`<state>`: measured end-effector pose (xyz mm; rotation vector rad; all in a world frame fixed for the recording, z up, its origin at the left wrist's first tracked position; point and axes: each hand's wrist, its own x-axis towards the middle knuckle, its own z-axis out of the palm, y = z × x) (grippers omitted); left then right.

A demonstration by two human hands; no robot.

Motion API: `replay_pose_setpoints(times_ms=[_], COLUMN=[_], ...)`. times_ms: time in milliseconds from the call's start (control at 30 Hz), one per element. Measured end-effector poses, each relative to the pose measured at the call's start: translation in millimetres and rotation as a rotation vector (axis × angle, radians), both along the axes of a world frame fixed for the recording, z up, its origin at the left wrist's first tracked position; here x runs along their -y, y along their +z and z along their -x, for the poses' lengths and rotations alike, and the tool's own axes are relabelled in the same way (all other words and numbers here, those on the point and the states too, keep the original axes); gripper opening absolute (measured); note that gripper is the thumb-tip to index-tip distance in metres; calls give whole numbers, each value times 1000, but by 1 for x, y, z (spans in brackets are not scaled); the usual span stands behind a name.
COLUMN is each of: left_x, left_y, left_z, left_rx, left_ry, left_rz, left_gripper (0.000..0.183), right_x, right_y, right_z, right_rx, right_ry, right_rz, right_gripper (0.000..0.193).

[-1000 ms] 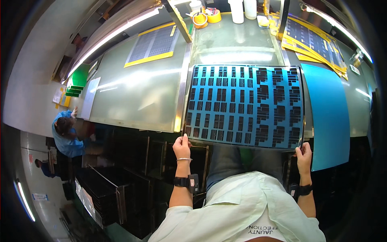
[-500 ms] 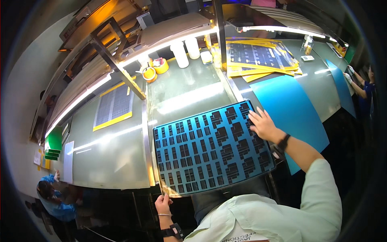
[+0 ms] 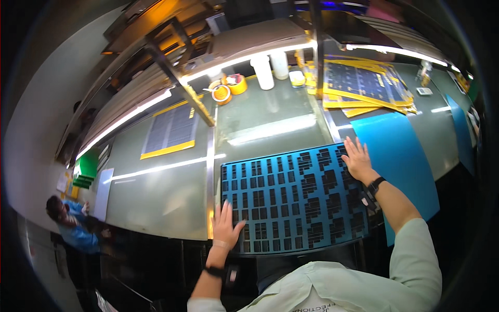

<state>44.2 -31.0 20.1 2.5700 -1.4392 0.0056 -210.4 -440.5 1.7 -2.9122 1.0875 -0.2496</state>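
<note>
A blue panel (image 3: pixel 273 200) printed with rows of black block patterns lies at the near edge of the lit bench, its near side close to my body. My left hand (image 3: pixel 226 228) rests flat on the panel's left edge, fingers spread. At the far right corner my right hand (image 3: pixel 357 160) lies on the panel's edge, fingers stretched out and apart. Neither hand grips anything. Directly to the right lies a plain blue sheet (image 3: pixel 397 161), overhanging the bench's near edge.
Yellow-edged patterned sheets (image 3: pixel 366 83) are stacked at the far right, another (image 3: pixel 170 127) lies left. Tape rolls (image 3: pixel 222 93) and a white bottle (image 3: pixel 262 72) stand at the back. A person in blue (image 3: pixel 78 226) is at far left. Metal posts (image 3: pixel 179 78) hold a shelf with lamps.
My left hand has let go of the panel's near left corner and moved up onto its left edge, fingers opened. My right hand stays at the far right corner, fingers straighter. The view has shifted.
</note>
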Motion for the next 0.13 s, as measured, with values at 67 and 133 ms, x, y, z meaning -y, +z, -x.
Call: replay_pose_setpoints(times_ms=[67, 133], left_x=[43, 74], left_y=[-23, -27], left_z=[-39, -75], left_rx=[29, 54], left_ry=[-8, 98], left_rz=[45, -5], left_gripper=[71, 76], right_x=[1, 0], right_y=[-2, -3], right_z=[5, 0], right_rx=[1, -21], right_ry=[-13, -8], right_rz=[-1, -12], right_gripper=[54, 55])
